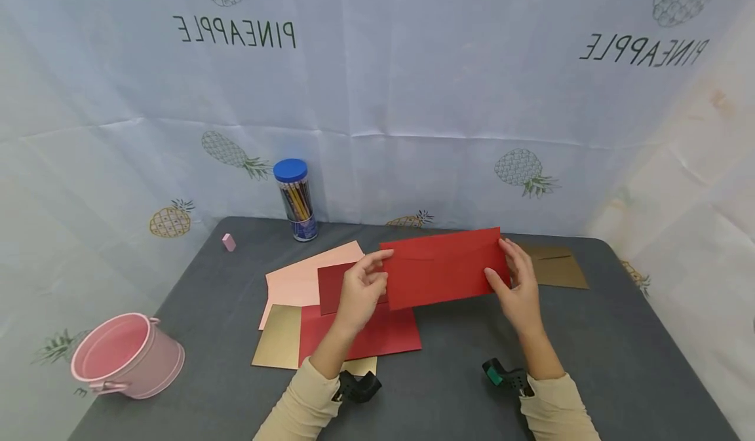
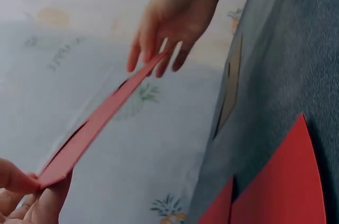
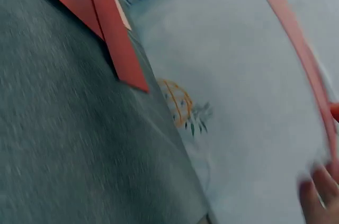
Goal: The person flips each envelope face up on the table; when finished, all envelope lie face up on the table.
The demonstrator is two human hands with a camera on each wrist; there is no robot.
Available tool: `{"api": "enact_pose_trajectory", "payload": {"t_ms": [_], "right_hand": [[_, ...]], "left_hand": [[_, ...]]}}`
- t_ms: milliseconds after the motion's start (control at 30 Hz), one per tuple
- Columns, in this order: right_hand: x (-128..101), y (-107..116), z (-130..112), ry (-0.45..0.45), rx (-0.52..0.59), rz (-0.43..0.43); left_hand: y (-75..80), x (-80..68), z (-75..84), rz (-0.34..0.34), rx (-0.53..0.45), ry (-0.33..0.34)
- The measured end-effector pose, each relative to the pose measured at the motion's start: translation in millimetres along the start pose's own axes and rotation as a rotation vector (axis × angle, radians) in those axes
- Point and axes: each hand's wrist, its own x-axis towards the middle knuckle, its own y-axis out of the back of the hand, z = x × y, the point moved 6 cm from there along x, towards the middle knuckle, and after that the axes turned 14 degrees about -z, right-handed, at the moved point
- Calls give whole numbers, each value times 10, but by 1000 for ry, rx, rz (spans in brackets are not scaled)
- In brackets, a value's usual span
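Observation:
A bright red envelope (image 1: 445, 267) is held up over the table, its flap side toward me. My left hand (image 1: 358, 293) pinches its left end between thumb and fingers. At the right end, my right hand (image 1: 520, 297) holds it with the thumb on the near face and the fingers at the far side. Seen edge-on in the left wrist view, the envelope (image 2: 100, 118) stretches between both hands. Below it lie a red envelope (image 1: 383, 336), a darker red one (image 1: 333, 290), a pale pink one (image 1: 295, 284) and a gold one (image 1: 277, 339), overlapping.
A brown-gold envelope (image 1: 554, 267) lies at the back right. A clear jar of pencils (image 1: 297, 202) with a blue lid stands at the back, near a small pink eraser-like block (image 1: 229, 242). On the left is a pink bucket (image 1: 132, 356). Pineapple-print cloth (image 1: 413, 100) hangs behind the table.

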Motion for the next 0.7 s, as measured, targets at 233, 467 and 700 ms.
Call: {"api": "enact_pose_trajectory", "payload": {"t_ms": [233,467,700], "right_hand": [[-56,130,549,-180,275,-149],[-144,222,733,-251,252,-190],[-365,520,912,-342,80,-243]], "left_hand": [[95,69,-269,-11,-94,123],[84,96,-458,-20,-54,149],[-227,143,-562,-101,-8,205]]}}
